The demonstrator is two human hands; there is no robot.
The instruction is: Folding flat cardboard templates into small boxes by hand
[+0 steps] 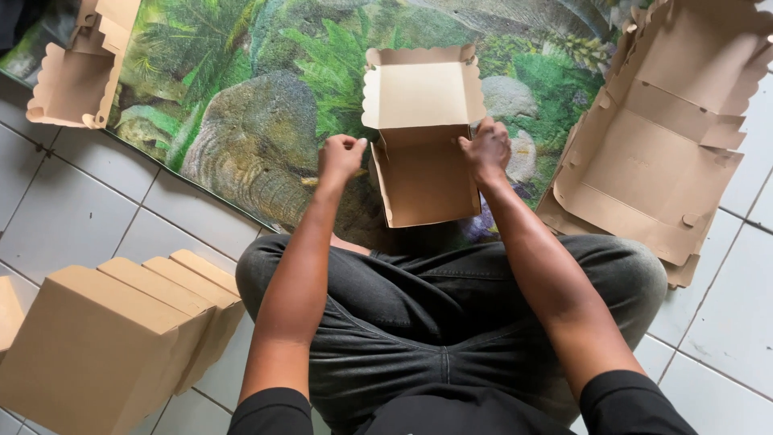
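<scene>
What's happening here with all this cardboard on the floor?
A person sits cross-legged on a leafy printed mat, folding a brown cardboard box. The left hand and right hand press its side walls; the lid stands open. Flat unfolded blanks lie to the right, folded boxes are stacked on the left.

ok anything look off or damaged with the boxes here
Nothing stands out. The half-folded box between the left hand and right hand looks intact, the flat blanks lie stacked at the right, and the finished boxes sit in a row.
</scene>
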